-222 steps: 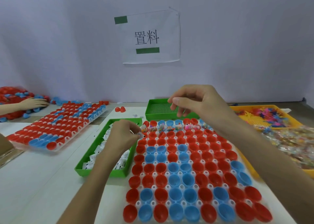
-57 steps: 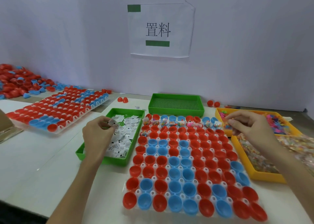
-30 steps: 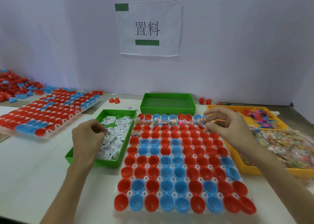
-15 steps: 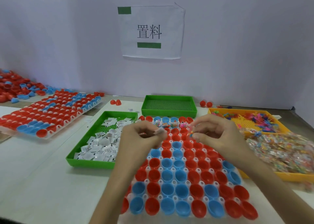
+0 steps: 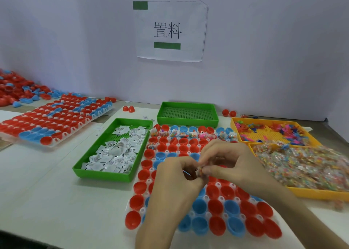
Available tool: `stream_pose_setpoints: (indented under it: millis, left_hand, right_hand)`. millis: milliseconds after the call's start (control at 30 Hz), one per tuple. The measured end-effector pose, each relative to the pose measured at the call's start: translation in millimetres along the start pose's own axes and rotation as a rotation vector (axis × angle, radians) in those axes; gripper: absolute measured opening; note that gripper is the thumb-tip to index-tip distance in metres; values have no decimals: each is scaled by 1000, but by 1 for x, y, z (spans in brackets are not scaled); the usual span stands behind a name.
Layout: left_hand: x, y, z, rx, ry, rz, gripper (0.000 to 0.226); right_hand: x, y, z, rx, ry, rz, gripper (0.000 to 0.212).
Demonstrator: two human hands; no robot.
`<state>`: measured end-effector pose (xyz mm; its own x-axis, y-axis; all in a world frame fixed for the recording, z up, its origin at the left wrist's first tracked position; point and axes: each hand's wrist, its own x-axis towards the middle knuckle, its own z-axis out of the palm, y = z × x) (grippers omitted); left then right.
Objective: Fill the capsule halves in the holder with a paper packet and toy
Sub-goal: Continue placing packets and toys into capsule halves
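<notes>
– what's laid out here?
– a white table (image 5: 47, 182). on it, in the middle, a holder (image 5: 205, 197) of red and blue capsule halves (image 5: 139, 187), open side up so things can drop in. a green tray (image 5: 105, 175) of paper packets (image 5: 115, 154) sits just left of it and a yellow tray (image 5: 311, 194) of bagged toys (image 5: 302, 165) just right. i'd guess each is by the hand that picks from it.
– and the hands?
– left hand (image 5: 175, 175) and right hand (image 5: 232, 162) meet above the holder's middle rows. both sets of fingertips pinch one small toy bag (image 5: 199, 171). i cannot tell if the left also holds a packet.
</notes>
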<state>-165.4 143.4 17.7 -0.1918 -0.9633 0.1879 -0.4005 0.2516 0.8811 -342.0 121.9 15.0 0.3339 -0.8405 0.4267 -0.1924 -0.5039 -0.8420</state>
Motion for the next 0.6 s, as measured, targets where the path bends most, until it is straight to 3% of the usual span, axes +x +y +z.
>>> stream_pose_setpoints:
  millis: [200,600]
  left_hand:
    - [-1,-2,-3,-39,38,-16,14]
    - [-6,-8,-10,-464,50,-2,16]
  right_hand:
    - [1,-1,1,0,2,4,26]
    - [0,0,7,115,83,56,25]
